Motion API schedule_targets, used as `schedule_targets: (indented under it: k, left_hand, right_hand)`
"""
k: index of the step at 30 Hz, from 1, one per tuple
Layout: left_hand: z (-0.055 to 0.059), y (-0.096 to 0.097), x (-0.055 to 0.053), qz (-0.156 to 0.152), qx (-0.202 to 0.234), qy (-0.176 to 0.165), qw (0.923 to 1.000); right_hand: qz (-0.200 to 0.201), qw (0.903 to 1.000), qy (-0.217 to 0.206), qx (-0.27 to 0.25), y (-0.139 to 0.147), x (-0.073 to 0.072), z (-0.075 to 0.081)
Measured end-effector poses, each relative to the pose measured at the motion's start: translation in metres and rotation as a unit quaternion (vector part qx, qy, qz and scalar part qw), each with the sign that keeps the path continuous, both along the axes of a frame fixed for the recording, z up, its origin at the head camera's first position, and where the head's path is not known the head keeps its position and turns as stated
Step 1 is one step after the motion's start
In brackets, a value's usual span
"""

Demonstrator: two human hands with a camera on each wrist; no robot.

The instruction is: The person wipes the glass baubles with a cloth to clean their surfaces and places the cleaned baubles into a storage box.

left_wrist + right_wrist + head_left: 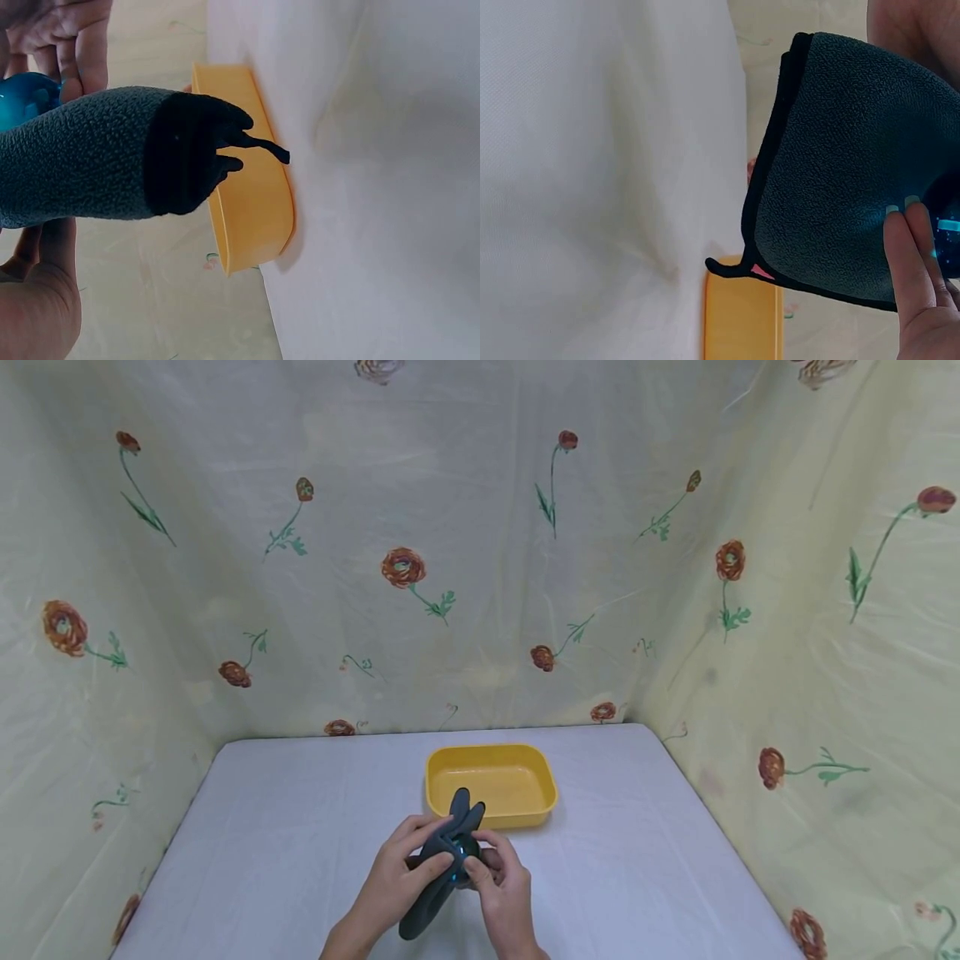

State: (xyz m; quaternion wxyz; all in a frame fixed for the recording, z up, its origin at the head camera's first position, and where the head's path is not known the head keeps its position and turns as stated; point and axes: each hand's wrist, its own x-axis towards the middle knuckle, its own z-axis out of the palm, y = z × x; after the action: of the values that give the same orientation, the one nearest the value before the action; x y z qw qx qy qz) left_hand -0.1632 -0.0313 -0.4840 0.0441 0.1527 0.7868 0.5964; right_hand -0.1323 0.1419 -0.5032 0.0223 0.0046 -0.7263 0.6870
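A dark grey-blue towel [426,910] with black edging and a hanging loop is held up over the table, folded against a shiny blue rounded object [467,850]. My left hand [397,875] grips the towel, its thumb pressing near the blue object. From the other side my right hand [504,893] holds the blue object between thumb and fingers. In the right wrist view, two fingertips [905,214] lie against the towel [840,172] beside the blue surface. Much of the blue object is hidden by towel and fingers; its exact kind I cannot tell.
Just beyond the hands stands a yellow rectangular tray [491,821] on the white-covered table [300,827]. Flower-patterned sheeting [480,510] hangs behind the table and along both sides.
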Motion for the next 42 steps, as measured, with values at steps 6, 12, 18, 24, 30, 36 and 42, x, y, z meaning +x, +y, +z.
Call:
schedule_targets:
  k: [6,12,18,24,30,36,42]
  left_hand:
    - [-0.0009,0.0005,-0.0003,-0.001,0.004,-0.009,1.0]
    - [-0.0008,0.0016,0.0003,0.006,0.008,-0.012,0.9999]
    - [-0.0014,0.0015,-0.0003,0.014,0.004,-0.011,0.9998]
    - [-0.0024,0.0007,0.0001,0.013,0.001,-0.016,0.9998]
    - [-0.0015,-0.0016,0.0012,0.01,0.006,-0.014,0.9998]
    - [-0.002,-0.0029,0.0015,0.01,0.013,-0.02,0.9997]
    - [-0.0023,-0.0043,0.0011,0.013,0.009,-0.018,0.9997]
  right_hand:
    - [0.003,0.9999,-0.007,-0.009,0.0006,-0.0009,-0.0011]
    - [0.013,0.9995,-0.019,-0.021,0.0022,-0.002,-0.0015]
    - [0.015,0.9995,-0.02,-0.021,0.0012,-0.0009,0.0]
    - [0.005,0.9998,-0.012,-0.014,-0.0005,0.0006,-0.0002]
    - [-0.002,0.9998,-0.006,-0.019,-0.0031,0.0026,0.001]
    - [-0.006,1.0,-0.001,-0.007,-0.0042,0.003,0.0009]
    - [-0.009,1.0,0.001,0.004,-0.0059,0.0017,-0.0019]
